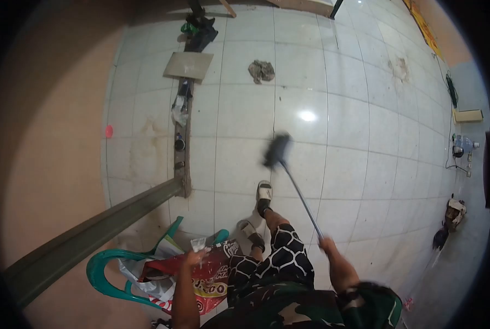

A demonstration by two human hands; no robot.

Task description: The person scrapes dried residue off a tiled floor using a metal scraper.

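My right hand (327, 245) is wrapped round the upper end of the long thin handle of a broom (301, 196). The dark broom head (276, 149) is blurred, over the white tiles ahead of my feet. My left hand (197, 256) is at the lower left, above a red printed bag (214, 274), with a small whitish, see-through item (198, 244) at its fingers. That bag lies on a green plastic chair (99, 274) with other bags.
A crumpled grey cloth (262, 71) lies on the floor ahead. Left of it runs a low beam (182, 170) bearing small items and a flat board (188, 66). A green post (97, 236) slants at lower left. A bottle (465, 143) and box (468, 115) are by the right wall.
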